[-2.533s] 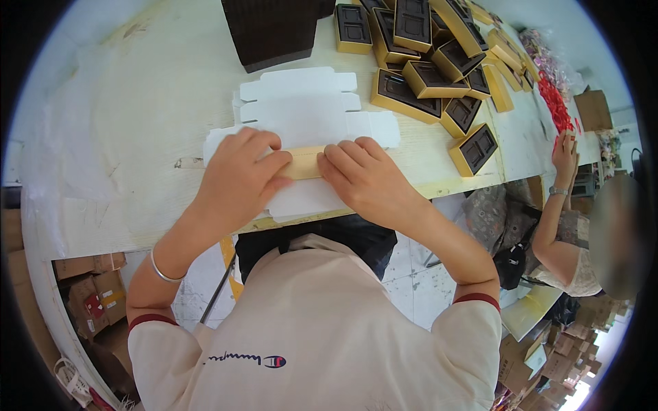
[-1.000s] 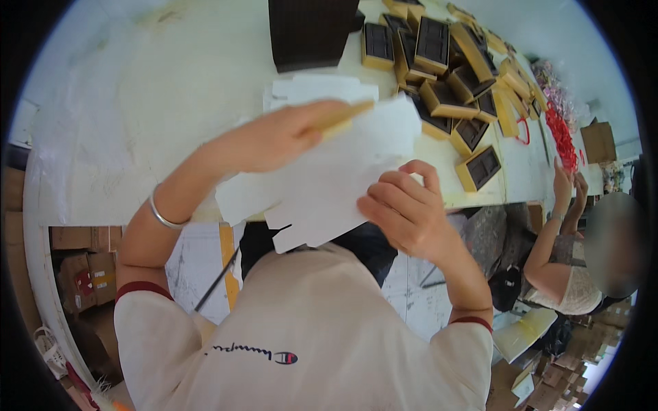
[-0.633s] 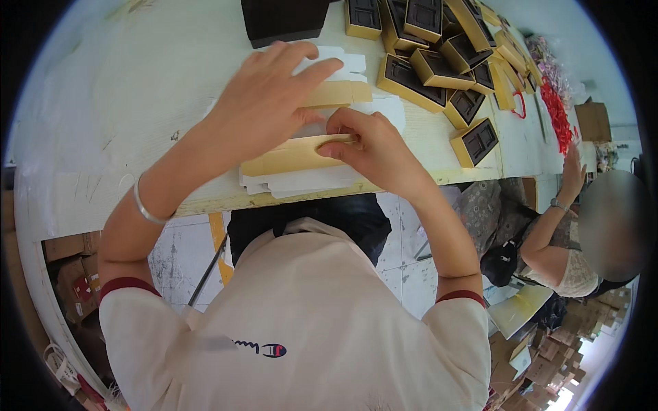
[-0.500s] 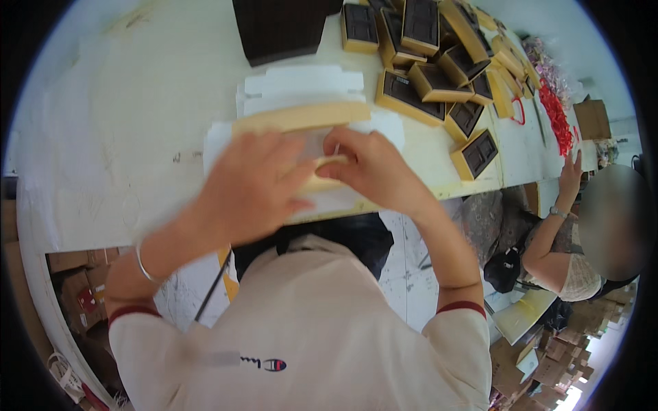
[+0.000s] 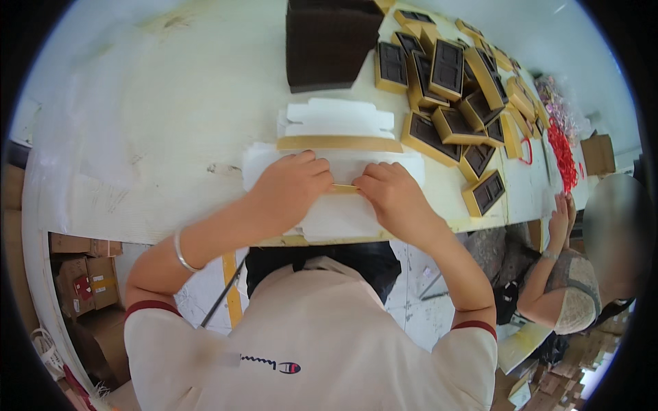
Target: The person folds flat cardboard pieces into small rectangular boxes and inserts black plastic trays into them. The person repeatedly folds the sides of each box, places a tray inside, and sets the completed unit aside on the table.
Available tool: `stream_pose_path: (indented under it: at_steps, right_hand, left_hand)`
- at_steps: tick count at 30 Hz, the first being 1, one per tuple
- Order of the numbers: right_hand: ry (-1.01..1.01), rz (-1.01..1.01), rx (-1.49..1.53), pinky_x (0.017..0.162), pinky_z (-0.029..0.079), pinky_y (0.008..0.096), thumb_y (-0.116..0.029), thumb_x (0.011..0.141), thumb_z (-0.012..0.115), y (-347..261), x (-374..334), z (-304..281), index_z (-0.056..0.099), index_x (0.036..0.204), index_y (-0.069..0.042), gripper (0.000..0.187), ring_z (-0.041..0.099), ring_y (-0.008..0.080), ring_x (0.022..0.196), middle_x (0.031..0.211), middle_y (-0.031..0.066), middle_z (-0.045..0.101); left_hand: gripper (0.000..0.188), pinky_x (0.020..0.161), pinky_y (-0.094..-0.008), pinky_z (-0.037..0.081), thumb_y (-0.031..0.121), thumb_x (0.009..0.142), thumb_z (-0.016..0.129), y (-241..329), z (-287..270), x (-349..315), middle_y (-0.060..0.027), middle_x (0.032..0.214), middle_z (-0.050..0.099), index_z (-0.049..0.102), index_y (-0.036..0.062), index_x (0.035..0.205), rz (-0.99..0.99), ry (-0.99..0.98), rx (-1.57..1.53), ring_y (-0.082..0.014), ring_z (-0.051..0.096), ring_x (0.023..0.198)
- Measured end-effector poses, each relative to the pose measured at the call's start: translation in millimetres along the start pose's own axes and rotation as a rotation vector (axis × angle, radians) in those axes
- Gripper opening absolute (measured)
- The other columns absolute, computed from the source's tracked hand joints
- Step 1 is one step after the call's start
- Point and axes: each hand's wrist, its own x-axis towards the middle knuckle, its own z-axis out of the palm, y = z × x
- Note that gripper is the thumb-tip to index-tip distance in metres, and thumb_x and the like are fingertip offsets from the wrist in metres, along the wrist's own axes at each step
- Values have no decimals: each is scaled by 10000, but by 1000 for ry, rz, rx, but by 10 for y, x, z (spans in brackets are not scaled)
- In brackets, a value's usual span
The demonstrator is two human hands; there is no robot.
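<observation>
A flat box blank of card (image 5: 348,164), white inside and gold outside, lies near the table's front edge. Its far gold side (image 5: 339,143) stands folded up, with a white flap beyond it. My left hand (image 5: 291,190) and my right hand (image 5: 392,198) are side by side on the nearer gold fold (image 5: 345,188). Both have their fingers curled and closed on this fold, thumbs partly hidden. Between them a short stretch of gold edge shows. The white near flap (image 5: 336,218) reaches toward me, under and below my hands.
Beyond the blank stands a tall dark brown stack (image 5: 329,48). Gold boxes with dark inserts (image 5: 425,140) lie heaped at the far right. Red ribbon (image 5: 562,157) lies further right, near a seated person's hands (image 5: 561,222). Cartons (image 5: 92,284) sit under the table at left.
My left hand, blurred and spread over the blank before, has closed on the near fold beside my right hand. My right hand has come down onto that fold. The whole view has shifted.
</observation>
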Motion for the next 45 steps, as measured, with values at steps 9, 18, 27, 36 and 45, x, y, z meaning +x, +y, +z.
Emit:
stream_pose_path:
  at_steps: [9,18,27,36,45]
  right_hand:
    - [-315,153,45,744,473,420,-33,810,616,24,244,-212,647,941,-43,135,608,354,829,838,156,643]
    - [192,-193,-444,668,367,294,-106,694,632,-470,4,215,581,979,-68,292,493,166,814,913,31,528]
    - [10,-365,-298,656,485,318,-102,670,666,-66,128,-345,627,917,-12,266,585,217,730,1047,67,612]
    - [186,-247,88,855,423,401,-102,683,767,79,-119,99,655,854,-64,208,558,271,991,1039,77,625]
    - [286,-91,-61,845,372,361,-109,718,727,-236,42,243,603,809,-83,156,531,221,881,929,34,585]
  left_hand:
    - [257,790,-379,463,163,801,674,-253,-530,277,-98,1003,595,633,43,1025,-179,216,43,-294,545,948]
    - [234,654,-321,458,11,845,583,-337,-413,194,-107,833,585,606,48,1075,-257,-123,-373,-212,551,724]
    - [287,618,-308,466,-68,783,541,216,-517,18,-105,1004,579,586,34,1048,-332,91,-440,-223,561,687]
    - [273,679,-253,508,43,736,750,-12,-276,-241,-80,1107,626,617,23,974,-240,-152,-737,-190,592,853]
    - [206,586,-321,461,73,732,750,191,-73,-37,-60,747,598,642,37,903,-315,81,-475,-232,571,689]
